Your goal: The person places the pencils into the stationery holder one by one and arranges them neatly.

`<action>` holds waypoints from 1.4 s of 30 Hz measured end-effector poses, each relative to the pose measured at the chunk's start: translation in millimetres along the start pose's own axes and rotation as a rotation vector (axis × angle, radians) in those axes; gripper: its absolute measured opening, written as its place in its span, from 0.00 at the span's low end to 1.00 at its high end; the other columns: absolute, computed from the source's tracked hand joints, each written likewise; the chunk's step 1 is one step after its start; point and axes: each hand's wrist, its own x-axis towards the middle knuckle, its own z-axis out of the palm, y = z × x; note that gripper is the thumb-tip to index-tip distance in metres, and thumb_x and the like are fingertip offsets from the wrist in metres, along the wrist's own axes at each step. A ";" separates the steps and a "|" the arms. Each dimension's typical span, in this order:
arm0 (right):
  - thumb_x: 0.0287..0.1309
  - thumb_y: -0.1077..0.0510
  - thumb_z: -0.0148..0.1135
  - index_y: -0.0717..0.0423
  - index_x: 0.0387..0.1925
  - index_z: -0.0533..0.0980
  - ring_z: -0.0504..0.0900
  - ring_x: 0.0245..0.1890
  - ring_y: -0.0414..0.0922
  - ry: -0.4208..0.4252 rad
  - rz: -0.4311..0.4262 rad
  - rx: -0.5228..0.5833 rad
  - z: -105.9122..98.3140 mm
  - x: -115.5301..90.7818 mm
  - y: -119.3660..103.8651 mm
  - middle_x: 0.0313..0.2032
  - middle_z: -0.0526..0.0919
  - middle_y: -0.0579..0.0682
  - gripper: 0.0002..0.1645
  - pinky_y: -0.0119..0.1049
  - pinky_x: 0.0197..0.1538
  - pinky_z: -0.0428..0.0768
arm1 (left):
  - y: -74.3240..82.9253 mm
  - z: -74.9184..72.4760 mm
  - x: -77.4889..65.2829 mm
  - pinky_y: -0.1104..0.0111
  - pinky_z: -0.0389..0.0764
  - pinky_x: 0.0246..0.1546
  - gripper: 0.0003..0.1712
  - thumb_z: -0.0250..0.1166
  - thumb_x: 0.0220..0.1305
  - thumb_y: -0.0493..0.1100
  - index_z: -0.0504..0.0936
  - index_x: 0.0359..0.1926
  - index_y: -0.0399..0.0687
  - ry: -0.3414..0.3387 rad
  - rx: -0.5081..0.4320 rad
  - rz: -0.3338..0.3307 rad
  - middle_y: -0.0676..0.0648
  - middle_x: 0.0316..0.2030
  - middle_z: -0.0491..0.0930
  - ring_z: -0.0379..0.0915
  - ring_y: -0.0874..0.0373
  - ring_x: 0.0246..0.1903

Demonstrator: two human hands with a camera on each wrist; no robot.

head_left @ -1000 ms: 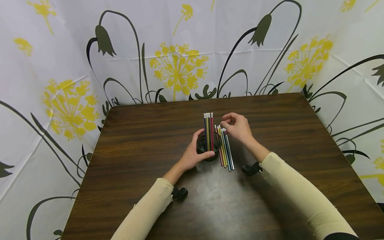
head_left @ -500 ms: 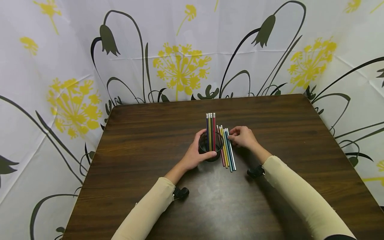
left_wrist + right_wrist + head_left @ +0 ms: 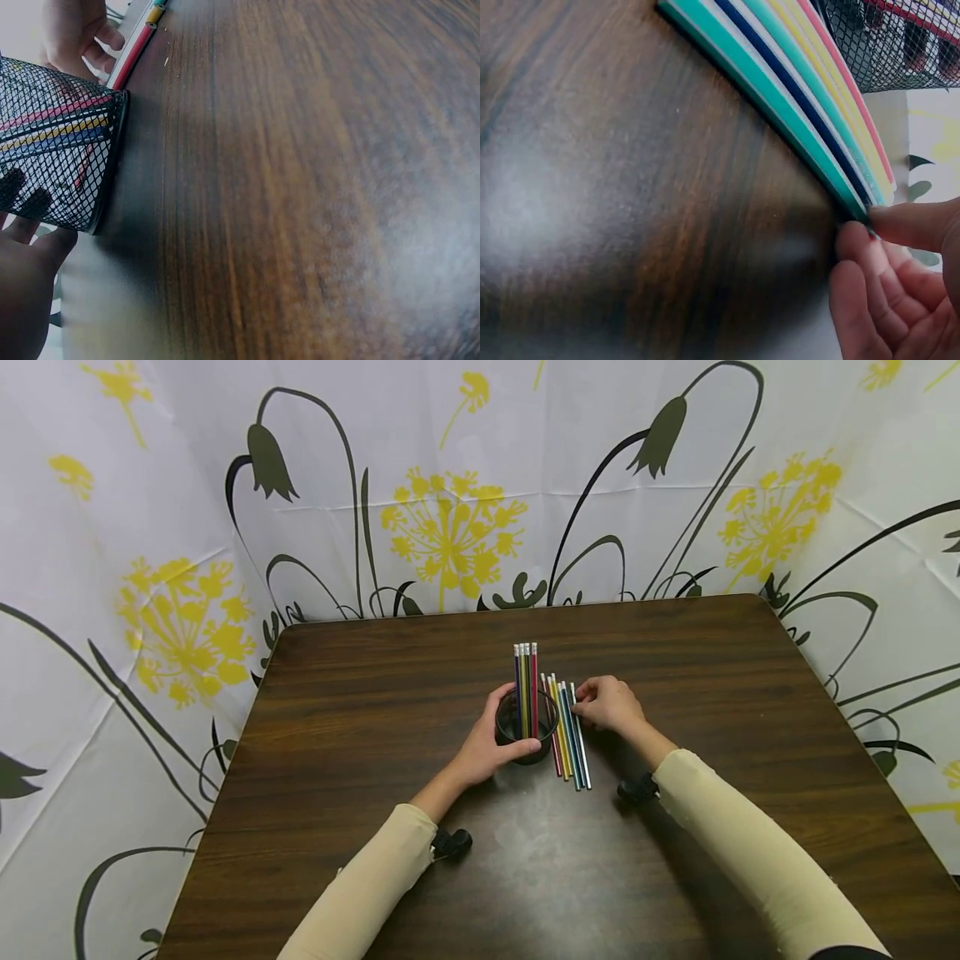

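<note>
Holding the cup (image 3: 67, 165) with my left hand (image 3: 483, 743), I have its thumb across the near side and its fingers around the left side. The cup is black mesh and stands upright on the table (image 3: 360, 718). Inside it a bunch of pencils (image 3: 527, 693) stands on end, erasers up, well above the rim; dark blue, yellow and red show among them.

Just right of the cup lies a row of pencils (image 3: 566, 743), side by side, eraser ends away from me. Counting outward from the cup, I see red, yellow, green, dark blue and, outermost, a green pencil (image 3: 757, 86). My right hand (image 3: 609, 703), to the right of the cup and apart from my left, pinches that last one near its eraser between thumb and forefinger; it lies along the row.

Both my sleeves (image 3: 757, 835) are pale. Beyond the cup, past the table's far edge, hangs a white cloth (image 3: 315, 543) printed with yellow and dark flowers.
</note>
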 end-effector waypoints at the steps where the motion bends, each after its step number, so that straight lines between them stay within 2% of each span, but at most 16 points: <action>1: 0.55 0.54 0.70 0.56 0.40 0.80 0.81 0.18 0.42 0.001 0.019 -0.028 -0.6 -0.6 -0.9 0.23 0.83 0.48 0.14 0.37 0.25 0.77 | -0.4 -0.1 0.1 0.42 0.59 0.63 0.50 0.70 0.60 0.42 0.48 0.75 0.48 -0.002 0.000 0.002 0.38 0.68 0.61 0.61 0.43 0.64; 4: 0.54 0.50 0.71 0.54 0.41 0.80 0.81 0.18 0.43 0.000 0.071 -0.108 -2.7 -2.6 -3.7 0.19 0.83 0.46 0.16 0.40 0.27 0.75 | -3.6 0.3 1.1 0.42 0.58 0.63 0.50 0.71 0.60 0.42 0.48 0.75 0.48 -0.002 -0.002 0.007 0.38 0.68 0.61 0.60 0.43 0.64; 8: 0.54 0.47 0.72 0.53 0.41 0.79 0.81 0.18 0.42 -0.002 0.109 -0.178 -5.6 -5.5 -7.3 0.17 0.82 0.45 0.19 0.43 0.30 0.74 | -21.8 2.2 6.1 0.43 0.58 0.64 0.51 0.72 0.59 0.44 0.49 0.75 0.57 0.018 0.005 0.005 0.42 0.68 0.61 0.60 0.46 0.64; 11: 0.54 0.47 0.72 0.53 0.40 0.79 0.81 0.18 0.43 0.004 0.114 -0.192 -6.3 -6.6 -7.7 0.17 0.82 0.45 0.18 0.44 0.31 0.74 | -34.0 3.5 9.1 0.47 0.59 0.65 0.51 0.73 0.58 0.49 0.49 0.74 0.67 0.035 0.023 -0.001 0.49 0.68 0.62 0.60 0.52 0.64; 15: 0.54 0.47 0.71 0.53 0.39 0.79 0.81 0.18 0.43 0.003 0.118 -0.164 -7.2 -7.1 -4.7 0.17 0.82 0.45 0.17 0.42 0.29 0.73 | -37.3 3.9 9.6 0.49 0.61 0.64 0.51 0.73 0.57 0.54 0.50 0.73 0.73 0.041 0.034 0.002 0.52 0.67 0.62 0.61 0.55 0.64; 20: 0.57 0.51 0.66 0.55 0.41 0.79 0.83 0.19 0.44 0.011 0.108 -0.073 -14.8 -9.4 -2.4 0.20 0.84 0.48 0.14 0.40 0.26 0.77 | -37.6 4.4 9.4 0.48 0.61 0.64 0.51 0.73 0.57 0.55 0.50 0.73 0.72 0.040 0.037 0.003 0.51 0.67 0.62 0.61 0.54 0.64; 25: 0.60 0.54 0.64 0.57 0.44 0.78 0.84 0.23 0.46 0.067 0.047 0.043 -30.2 -14.3 -9.9 0.28 0.84 0.52 0.14 0.38 0.26 0.80 | -34.2 3.9 9.0 0.45 0.61 0.63 0.51 0.73 0.58 0.48 0.49 0.74 0.65 0.033 0.024 0.001 0.46 0.67 0.62 0.61 0.49 0.63; 28: 0.60 0.56 0.64 0.59 0.45 0.78 0.85 0.26 0.51 0.112 0.000 0.149 -41.4 -19.0 -19.7 0.32 0.84 0.55 0.14 0.42 0.30 0.83 | -20.8 2.5 5.7 0.42 0.60 0.63 0.51 0.72 0.59 0.43 0.49 0.75 0.57 0.020 0.004 0.004 0.41 0.67 0.62 0.62 0.43 0.63; 32: 0.59 0.59 0.64 0.63 0.47 0.77 0.85 0.27 0.56 0.171 -0.085 0.296 -55.9 -27.4 -37.3 0.33 0.84 0.58 0.15 0.48 0.31 0.84 | -2.2 0.5 1.2 0.42 0.59 0.63 0.51 0.70 0.60 0.41 0.48 0.75 0.50 0.005 0.018 -0.004 0.38 0.67 0.61 0.61 0.40 0.64; 39: 0.59 0.61 0.64 0.66 0.47 0.76 0.83 0.21 0.42 0.272 -0.252 0.475 -70.5 -43.2 -67.3 0.32 0.81 0.55 0.16 0.40 0.26 0.83 | 3.2 0.3 -0.3 0.42 0.58 0.63 0.50 0.70 0.61 0.41 0.48 0.75 0.48 -0.001 0.019 -0.012 0.37 0.68 0.60 0.60 0.39 0.64; 42: 0.60 0.62 0.64 0.67 0.48 0.75 0.83 0.22 0.41 0.298 -0.323 0.536 -71.1 -49.5 -78.7 0.33 0.80 0.55 0.17 0.38 0.26 0.83 | 1.2 0.7 0.6 0.42 0.58 0.63 0.50 0.70 0.61 0.40 0.48 0.75 0.48 0.003 0.007 -0.005 0.37 0.68 0.60 0.60 0.39 0.64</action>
